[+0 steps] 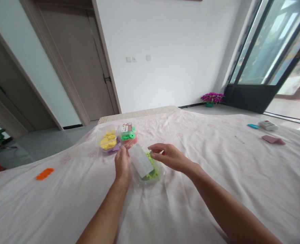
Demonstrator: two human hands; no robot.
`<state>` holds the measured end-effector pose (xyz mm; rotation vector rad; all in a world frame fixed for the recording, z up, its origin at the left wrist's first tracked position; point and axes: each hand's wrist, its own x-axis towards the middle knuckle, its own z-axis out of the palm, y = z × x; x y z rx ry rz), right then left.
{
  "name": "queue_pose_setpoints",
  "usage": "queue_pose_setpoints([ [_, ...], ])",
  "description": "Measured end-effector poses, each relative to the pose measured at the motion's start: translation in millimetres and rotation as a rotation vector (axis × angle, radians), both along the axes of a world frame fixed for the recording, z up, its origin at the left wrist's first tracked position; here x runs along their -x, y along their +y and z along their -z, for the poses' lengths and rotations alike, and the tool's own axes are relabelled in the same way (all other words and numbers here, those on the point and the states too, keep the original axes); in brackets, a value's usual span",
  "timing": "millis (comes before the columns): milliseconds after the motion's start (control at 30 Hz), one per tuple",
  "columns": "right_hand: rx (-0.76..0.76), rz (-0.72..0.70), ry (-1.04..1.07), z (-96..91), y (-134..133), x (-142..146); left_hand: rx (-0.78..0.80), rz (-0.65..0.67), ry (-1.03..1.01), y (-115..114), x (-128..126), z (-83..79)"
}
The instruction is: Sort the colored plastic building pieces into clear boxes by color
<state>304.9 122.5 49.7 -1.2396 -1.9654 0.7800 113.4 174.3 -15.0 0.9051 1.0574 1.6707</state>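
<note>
In front of me on the cloth is a clear plastic box [158, 176] with light green pieces [153, 172] inside. A plain white rectangular panel [141, 161], which looks like the back of a label on the box's lid, slants over the left part of those pieces. My left hand [122, 164] grips the left side of the box, with its fingertips partly hidden. On the other side, my right hand [168, 156] is bent with thumb and forefinger close together by the panel's upper right. Whatever is between those fingertips is too small to make out.
Just beyond my left hand stand a clear box of yellow pieces [108, 140] and a labelled box of green pieces [128, 135]. Purple pieces [114, 148] lie beside them. An orange piece [44, 174] rests far left. At right are a pink cloth [273, 139] and a white packet [268, 125].
</note>
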Motion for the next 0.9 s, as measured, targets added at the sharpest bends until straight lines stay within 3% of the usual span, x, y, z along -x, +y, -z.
queue_pose_setpoints([
  [100,0.131,-0.088,0.061,-10.1,-12.3,7.9,-0.063,0.002,-0.095,-0.8,-3.5,-4.4],
  [167,0.125,-0.043,0.086,-16.6,-17.2,8.8,-0.070,0.040,-0.043,-2.4,-5.4,-5.2],
  [267,-0.087,0.164,-0.003,-24.0,-18.8,4.0,-0.019,0.025,0.139,-6.2,-6.8,-3.1],
  [333,-0.221,0.280,-0.177,-23.9,-18.8,2.1,-0.018,0.023,0.255,-8.8,-8.2,0.1],
  [400,-0.257,0.323,-0.383,-18.1,-20.0,5.6,-0.067,0.061,0.325,-10.6,-10.6,4.2],
  [533,-0.168,0.177,-0.623,0.2,-26.8,25.5,-0.063,0.136,0.368,-9.5,-14.4,13.9],
  [667,-0.129,0.027,-0.521,3.5,-25.5,32.0,0.053,0.116,0.408,-3.5,-11.4,26.6],
  [767,-0.164,0.181,-0.399,6.1,-8.8,15.5,0.071,0.130,0.416,1.9,-8.5,37.1],
  [833,-0.210,0.365,-0.385,16.3,8.3,-0.7,0.067,0.152,0.405,5.3,-7.9,43.3],
  [900,-0.167,0.426,-0.379,32.3,25.3,-14.7,0.063,0.161,0.386,8.1,-8.3,48.1],
])
